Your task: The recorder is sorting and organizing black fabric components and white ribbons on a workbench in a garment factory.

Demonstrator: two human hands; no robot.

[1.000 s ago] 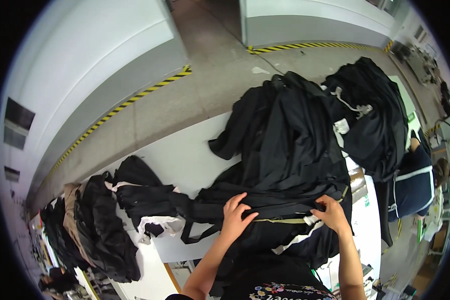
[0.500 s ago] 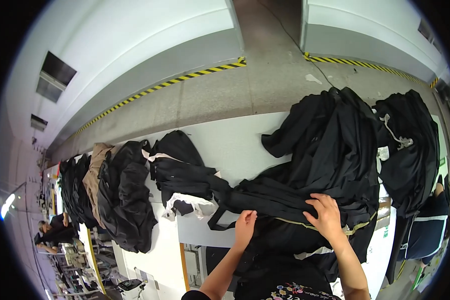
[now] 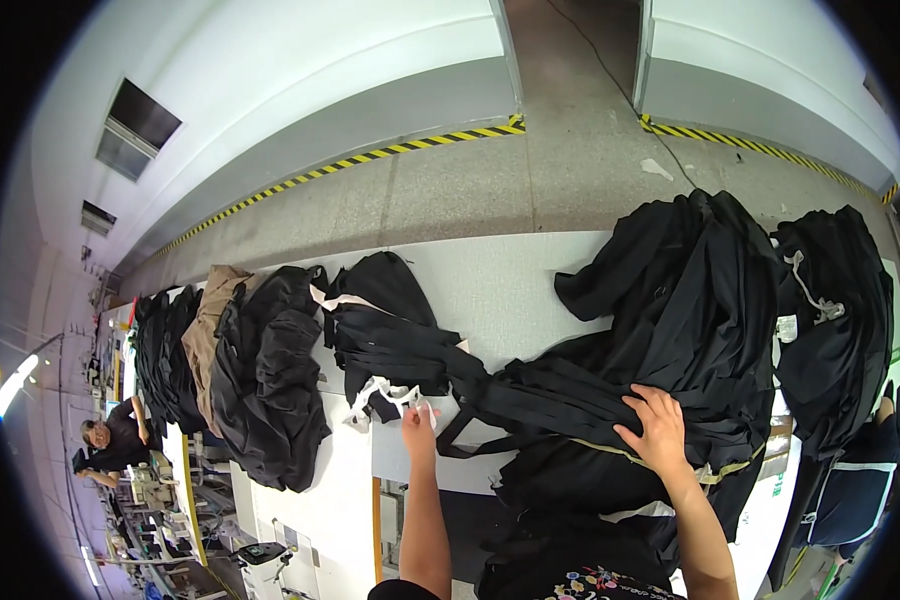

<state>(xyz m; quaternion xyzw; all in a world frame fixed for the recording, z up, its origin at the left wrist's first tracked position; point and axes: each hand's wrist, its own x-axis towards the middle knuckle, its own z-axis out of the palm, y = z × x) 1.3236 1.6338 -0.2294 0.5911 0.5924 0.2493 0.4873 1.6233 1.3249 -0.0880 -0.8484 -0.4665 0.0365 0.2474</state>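
My left hand (image 3: 419, 428) is at the right end of a white fabric strip (image 3: 375, 393), its fingers pinched on it. The strip lies along the near edge of a small black cloth bundle (image 3: 385, 335). My right hand (image 3: 658, 428) rests open, fingers spread, on folded black garments (image 3: 565, 397) in front of me. A thin yellowish edging (image 3: 610, 449) runs along the cloth just below that hand. Between my hands, a black strap (image 3: 470, 448) loops out from the folded cloth.
A large black garment pile (image 3: 685, 290) stands beyond my right hand, with another black pile (image 3: 835, 330) farther right. Dark garments (image 3: 270, 380) and a tan cloth (image 3: 210, 320) lie at left on the pale table (image 3: 510, 285). People are at far left (image 3: 120, 430) and far right (image 3: 850, 490).
My left hand has left the black cloth's edge and moved left to the white strip, closing on it. My right hand stays on the black garments. The view has shifted slightly.
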